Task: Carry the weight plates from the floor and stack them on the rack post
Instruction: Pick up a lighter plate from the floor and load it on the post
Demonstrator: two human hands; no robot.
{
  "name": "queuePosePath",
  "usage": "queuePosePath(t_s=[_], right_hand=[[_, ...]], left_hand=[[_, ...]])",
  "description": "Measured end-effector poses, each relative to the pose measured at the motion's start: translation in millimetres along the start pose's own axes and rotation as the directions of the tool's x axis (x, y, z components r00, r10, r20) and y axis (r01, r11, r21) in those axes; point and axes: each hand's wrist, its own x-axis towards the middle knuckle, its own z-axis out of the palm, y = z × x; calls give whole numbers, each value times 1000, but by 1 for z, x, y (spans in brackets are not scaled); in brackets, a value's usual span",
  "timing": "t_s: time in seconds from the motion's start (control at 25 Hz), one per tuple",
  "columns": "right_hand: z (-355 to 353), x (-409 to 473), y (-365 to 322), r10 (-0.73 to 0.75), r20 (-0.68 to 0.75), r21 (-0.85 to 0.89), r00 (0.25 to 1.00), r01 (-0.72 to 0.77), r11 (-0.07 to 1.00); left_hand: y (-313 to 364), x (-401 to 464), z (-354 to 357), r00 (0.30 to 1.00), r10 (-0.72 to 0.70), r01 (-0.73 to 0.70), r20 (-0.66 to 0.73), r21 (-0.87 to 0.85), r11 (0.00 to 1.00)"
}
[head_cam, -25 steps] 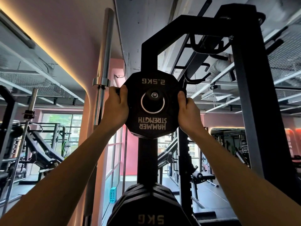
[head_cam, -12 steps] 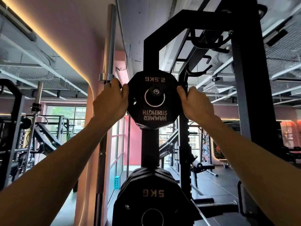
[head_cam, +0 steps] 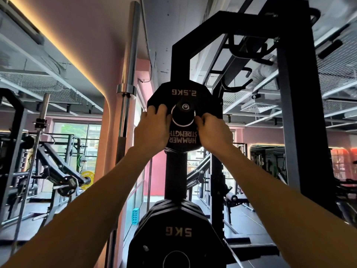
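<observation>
Hands have moved inward from the rim of the small plate to its face, either side of the post that pokes through its hole, so this plate looks seated and only needs a last push home. The left hand and right hand press flat on it, fingers fairly straight and close together, both arms stretched upward. Below the post hangs a bigger plate.
</observation>
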Motion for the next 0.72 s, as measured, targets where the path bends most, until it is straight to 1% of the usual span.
queuePosePath(t_s=[0.08,0.2,0.28,0.36,0.44,0.48,0.6,0.72], right_hand=[[10,3,0,21,-34,-33,999,-22,999],[19,2,-1,0,-74,-61,997,-5,998],[14,-1,-1,9,-65,-56,998,-13,998],[9,-4,-2,27,6,-9,1000,-27,1000],[5,-15,-2,42,92,72,995,-48,996],[5,-23,1,53,123,118,991,-68,991],[6,-71,13,101,220,185,970,-143,972],[9,-130,30,165,336,162,927,-229,960]], left_hand=[[-2,0,11,1000,10,-10,-22,6,1000],[-4,1,19,999,11,-9,-50,38,999],[-5,3,16,1000,-1,1,-7,12,1000],[-4,0,8,998,-1,4,66,-45,999],[-2,-10,-2,990,1,9,143,-69,998],[-1,-20,-6,987,-12,23,160,-72,997],[-4,-72,-14,979,-80,99,188,-97,990],[-9,-138,-16,927,-176,251,331,-202,947]])
